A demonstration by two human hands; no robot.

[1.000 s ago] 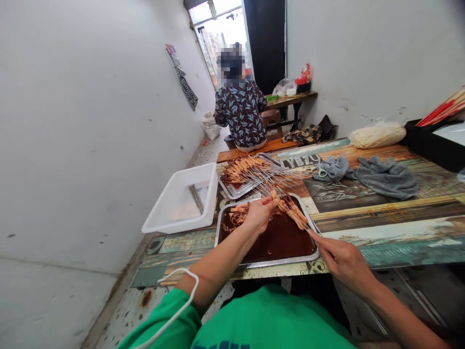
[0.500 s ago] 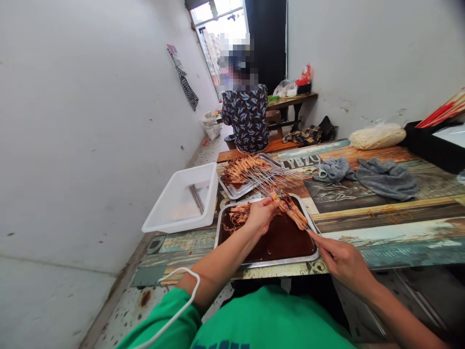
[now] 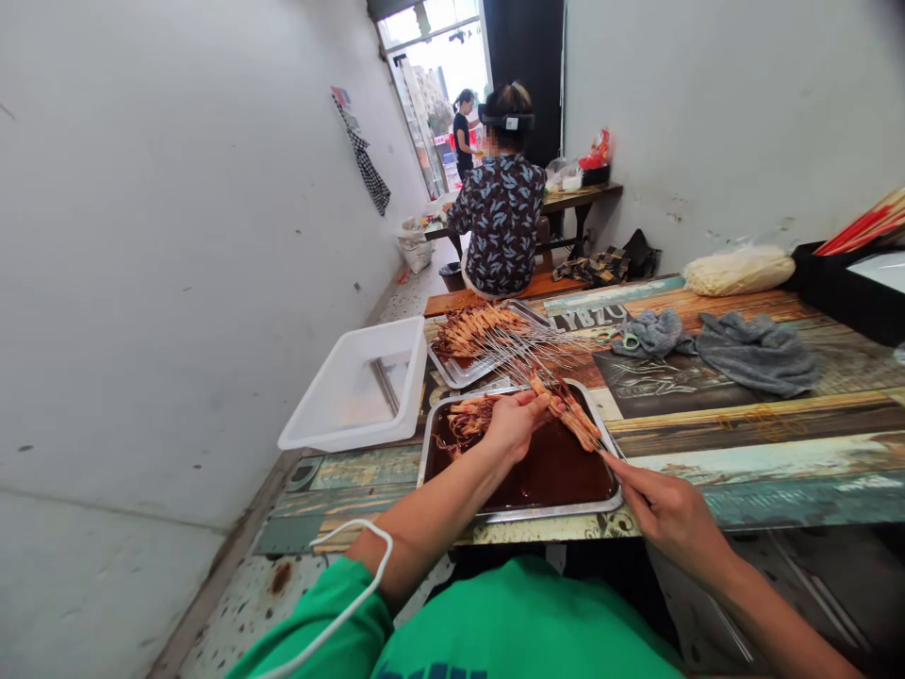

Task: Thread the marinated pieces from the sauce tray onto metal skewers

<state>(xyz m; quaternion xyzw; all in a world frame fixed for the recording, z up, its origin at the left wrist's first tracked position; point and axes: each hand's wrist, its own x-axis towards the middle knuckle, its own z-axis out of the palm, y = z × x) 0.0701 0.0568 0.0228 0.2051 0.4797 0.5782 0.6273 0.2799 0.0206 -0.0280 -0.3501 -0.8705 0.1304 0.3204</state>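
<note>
A metal tray (image 3: 452, 514) of dark brown sauce lies in front of me, with several strips of reddish-brown meat (image 3: 470, 415) heaped at its left side. Over the tray my left hand (image 3: 518, 424) is closed, its fingers pinching pieces of skewered meat (image 3: 576, 415). Near the tray's right rim, my right hand (image 3: 668, 500) is closed on the lower end of a thin metal skewer; the exact grip is partly hidden. Behind stands a second tray (image 3: 459, 377), piled with finished-looking meat skewers (image 3: 485, 330) whose metal sticks point right.
To the left sits a white plastic bin (image 3: 332, 438). Grey cloths (image 3: 756, 354), green-handled scissors (image 3: 628, 341), a bagged pale bundle (image 3: 739, 272) and a black box (image 3: 841, 292) of red-ended sticks lie at the right. A person (image 3: 501, 226) sits beyond the table.
My hands keep nearly the same hold over the tray, with only slight shifts. The seated person has leaned to the right, and another person is now visible by the doorway.
</note>
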